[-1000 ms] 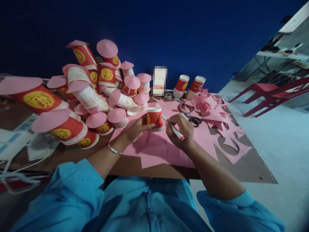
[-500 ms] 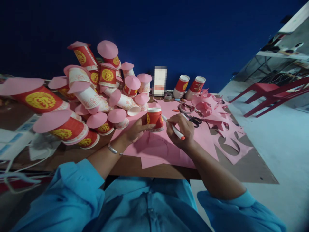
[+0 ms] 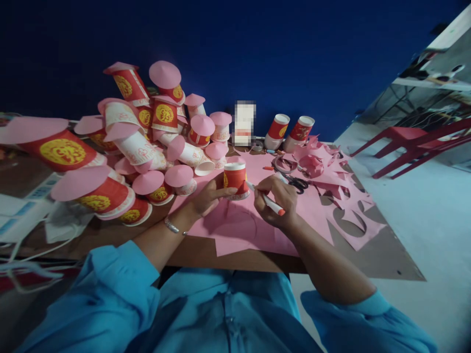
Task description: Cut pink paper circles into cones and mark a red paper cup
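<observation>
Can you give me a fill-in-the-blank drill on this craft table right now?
1. The left hand steadies an upside-down red paper cup on the ____ paper sheet.
2. The right hand holds a white marker pen with an ____ end.
3. The black-handled scissors lie to the cup's ____.

Missing words: pink; orange; right

Red-and-gold cup [image 3: 235, 180], pink paper [image 3: 239, 225]

left: cup pile [image 3: 147, 142] blocks | right: scissors [image 3: 297, 183], scraps [image 3: 342, 196] | near pink sheet [image 3: 239, 230]: free
</observation>
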Available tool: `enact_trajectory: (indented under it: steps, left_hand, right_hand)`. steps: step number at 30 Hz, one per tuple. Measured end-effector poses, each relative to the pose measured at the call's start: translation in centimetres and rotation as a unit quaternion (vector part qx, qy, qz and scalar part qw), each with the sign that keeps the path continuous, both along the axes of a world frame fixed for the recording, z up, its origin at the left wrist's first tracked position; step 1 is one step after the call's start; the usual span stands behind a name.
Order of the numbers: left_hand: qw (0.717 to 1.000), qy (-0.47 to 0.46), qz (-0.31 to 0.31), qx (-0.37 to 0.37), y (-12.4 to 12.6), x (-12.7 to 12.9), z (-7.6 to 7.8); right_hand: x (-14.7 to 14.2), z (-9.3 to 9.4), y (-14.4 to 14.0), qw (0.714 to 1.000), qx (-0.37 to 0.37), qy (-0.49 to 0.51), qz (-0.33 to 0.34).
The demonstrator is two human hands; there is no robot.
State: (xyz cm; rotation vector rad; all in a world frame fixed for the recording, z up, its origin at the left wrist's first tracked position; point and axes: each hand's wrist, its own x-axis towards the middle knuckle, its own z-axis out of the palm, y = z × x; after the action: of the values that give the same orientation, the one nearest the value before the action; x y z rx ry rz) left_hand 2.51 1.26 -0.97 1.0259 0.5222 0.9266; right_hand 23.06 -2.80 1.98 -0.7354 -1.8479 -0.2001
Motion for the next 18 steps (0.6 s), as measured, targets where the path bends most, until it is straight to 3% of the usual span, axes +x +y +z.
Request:
enact_trajectory:
  steps: [9,18]
  left_hand:
    - [1.000,0.017,0.003,0.007,-0.01,0.08,0.23]
    - [0.992,0.097,0.065,0.054,-0.08,0.14,0.12]
  right_hand:
    - [0.09,0.04,-0.08,1.000,-0.001,-0.004,-0.004]
    - [-0.84,-0.23,-0.29,0.997,0.064,-0.020,0.041]
